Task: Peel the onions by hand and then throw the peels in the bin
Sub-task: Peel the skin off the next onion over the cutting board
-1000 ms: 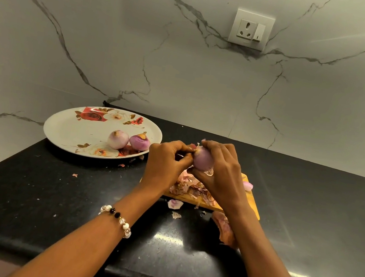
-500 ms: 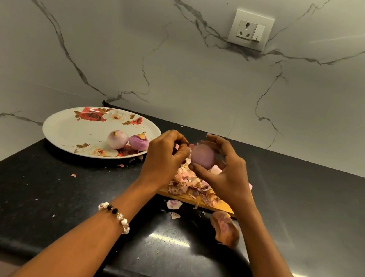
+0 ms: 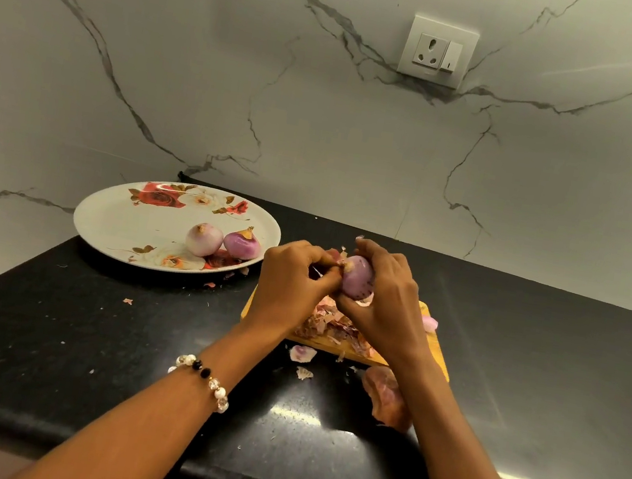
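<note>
Onion [image 3: 357, 282] at frame centre, above the cutting board [image 3: 432, 339]. Right hand [image 3: 383, 302] cups it; left hand [image 3: 291, 281] pinches skin at its tip. Judged light, firm, slick once bared; papery skin tears easily, best taken at the tip.

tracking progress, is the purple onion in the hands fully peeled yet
Not fully. The purple onion, held in the right hand, shows smooth flesh, but the left hand pinches a dry scrap at its tip.
</note>
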